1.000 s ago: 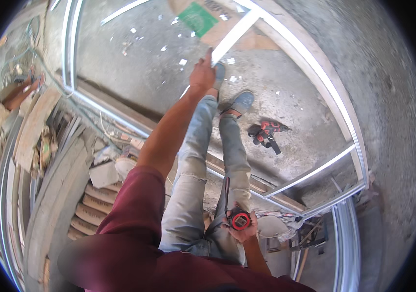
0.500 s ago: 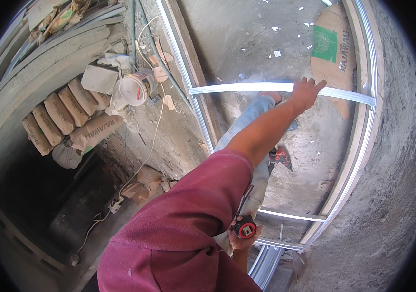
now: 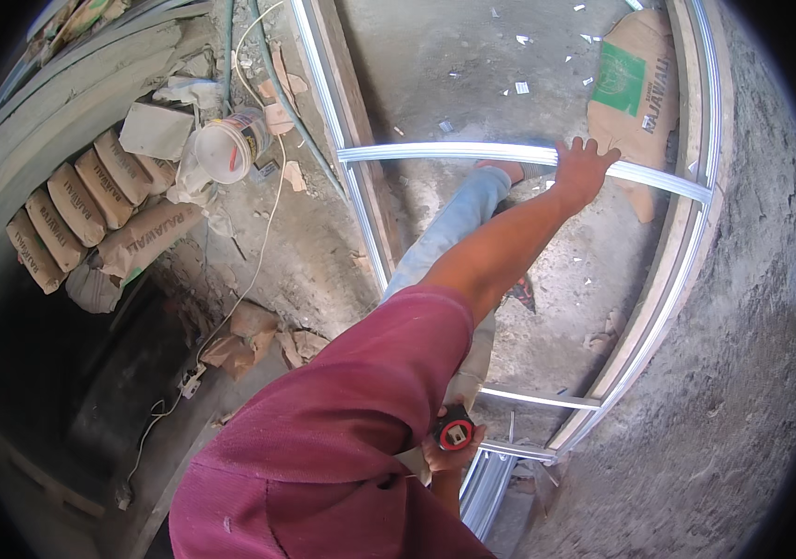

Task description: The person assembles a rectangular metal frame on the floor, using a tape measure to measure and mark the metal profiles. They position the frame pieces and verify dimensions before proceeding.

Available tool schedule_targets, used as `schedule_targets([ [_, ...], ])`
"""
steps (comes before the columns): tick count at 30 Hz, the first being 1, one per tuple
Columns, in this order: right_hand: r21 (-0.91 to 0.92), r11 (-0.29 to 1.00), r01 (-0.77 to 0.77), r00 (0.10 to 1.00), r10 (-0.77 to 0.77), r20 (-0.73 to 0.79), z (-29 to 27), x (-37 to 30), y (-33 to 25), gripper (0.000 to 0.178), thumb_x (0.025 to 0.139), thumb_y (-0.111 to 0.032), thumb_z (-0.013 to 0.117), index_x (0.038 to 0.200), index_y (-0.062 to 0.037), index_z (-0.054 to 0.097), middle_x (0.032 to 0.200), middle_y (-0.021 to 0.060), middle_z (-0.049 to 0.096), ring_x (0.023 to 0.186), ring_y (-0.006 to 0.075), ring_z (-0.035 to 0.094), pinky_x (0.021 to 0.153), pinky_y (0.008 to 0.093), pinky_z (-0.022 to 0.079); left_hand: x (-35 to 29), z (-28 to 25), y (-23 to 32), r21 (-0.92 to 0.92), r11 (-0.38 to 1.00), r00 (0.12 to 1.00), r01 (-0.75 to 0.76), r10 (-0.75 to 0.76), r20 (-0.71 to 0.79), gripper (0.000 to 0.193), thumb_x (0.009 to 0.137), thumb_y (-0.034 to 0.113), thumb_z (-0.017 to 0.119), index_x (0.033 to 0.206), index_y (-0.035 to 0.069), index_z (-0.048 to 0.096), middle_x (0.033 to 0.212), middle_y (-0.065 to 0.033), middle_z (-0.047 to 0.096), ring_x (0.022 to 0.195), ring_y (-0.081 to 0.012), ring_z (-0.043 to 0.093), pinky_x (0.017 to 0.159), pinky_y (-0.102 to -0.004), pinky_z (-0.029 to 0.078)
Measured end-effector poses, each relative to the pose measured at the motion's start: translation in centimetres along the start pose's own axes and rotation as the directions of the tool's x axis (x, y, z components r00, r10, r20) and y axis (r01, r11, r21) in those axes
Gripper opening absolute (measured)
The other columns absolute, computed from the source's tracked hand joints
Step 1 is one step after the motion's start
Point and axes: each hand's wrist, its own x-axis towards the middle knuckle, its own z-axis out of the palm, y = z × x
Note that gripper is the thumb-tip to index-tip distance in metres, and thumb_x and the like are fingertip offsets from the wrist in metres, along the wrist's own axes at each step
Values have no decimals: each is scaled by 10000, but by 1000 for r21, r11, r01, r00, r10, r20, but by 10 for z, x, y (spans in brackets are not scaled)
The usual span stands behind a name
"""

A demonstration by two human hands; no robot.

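My left arm, in a maroon sleeve, stretches up and to the right. My left hand (image 3: pixel 586 172) is closed over a silvery metal channel (image 3: pixel 445 152), its fingers hooked past the far edge. This channel lies across a metal frame, between the left rail (image 3: pixel 323 88) and the right rail (image 3: pixel 673 279). Lower down, close to my body, my right hand (image 3: pixel 443 456) grips a black and red tape measure (image 3: pixel 455 431). Part of that hand and its forearm are hidden behind the maroon sleeve. No drawn-out blade can be made out.
A leg in light blue jeans (image 3: pixel 449 224) passes under my left arm. Paper scraps and a flattened brown sack (image 3: pixel 636 102) lie on the concrete floor. To the left are stacked bags (image 3: pixel 81 205), a white bucket (image 3: pixel 226 152) and a cable (image 3: pixel 263 252). More channels (image 3: pixel 487 489) lie near my right hand.
The view has shifted, so most of the scene sits a little further left and higher. My left hand stays on the channel, and the tape measure stays in my right hand.
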Motion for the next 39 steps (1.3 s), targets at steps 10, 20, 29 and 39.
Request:
schedule_targets([
  [10,8,999,-39,994,38,107,-5,5,8,792,855,-621,639,1459,-154,430,1198,200,582,1111,426,569,958,644,493,14,10,-3,-37,998,993,50,-53,-108,507,866,62,577,1307,314,579,1123,-117,588,1113,-339,540,902,-602,345],
  [20,-29,999,-41,995,44,86,-17,8,8,812,852,-617,647,1472,-149,409,1262,212,571,1162,442,550,990,669,448,7,19,-1,-28,1000,998,-7,8,60,539,913,68,510,1384,329,529,1187,-121,589,1144,-362,547,941,-681,353],
  [29,-15,998,-64,986,66,151,-21,11,11,923,825,-628,675,1521,-138,320,1301,218,573,1215,443,546,1020,636,431,6,19,-1,81,996,999,-22,18,45,617,897,67,557,1437,349,460,1154,-89,580,1116,-310,541,925,-634,351],
  [39,65,996,-65,976,50,210,-22,15,19,901,845,-630,648,1527,-142,317,1316,214,563,1223,445,536,1018,638,427,10,15,7,120,993,996,-18,6,93,631,899,176,636,1469,338,418,1190,-78,557,1146,-301,522,938,-638,350],
])
